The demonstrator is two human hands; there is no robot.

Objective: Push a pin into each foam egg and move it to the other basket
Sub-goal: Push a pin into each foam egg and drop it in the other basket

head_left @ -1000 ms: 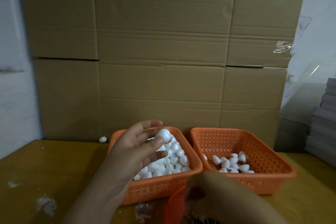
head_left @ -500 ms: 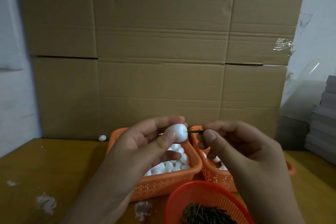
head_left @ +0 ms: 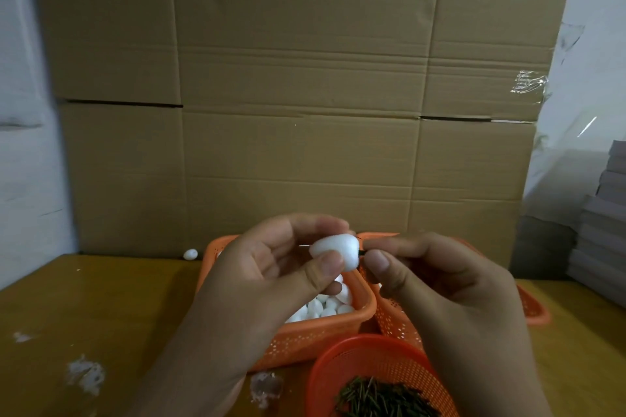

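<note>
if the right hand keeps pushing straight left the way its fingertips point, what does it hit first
The foam egg: the right hand pinches a pin already at the egg's side, and the left hand holds that egg just beyond.

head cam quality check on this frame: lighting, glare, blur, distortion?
Head view: dim, warm, flat light, soft shadows under the baskets; glare only on the plastic film at right; wide-angle bowing bends the cardboard box edges; the foam egg is near blown-out white, the pin barely resolved between left hand and right hand; mild softness throughout.
</note>
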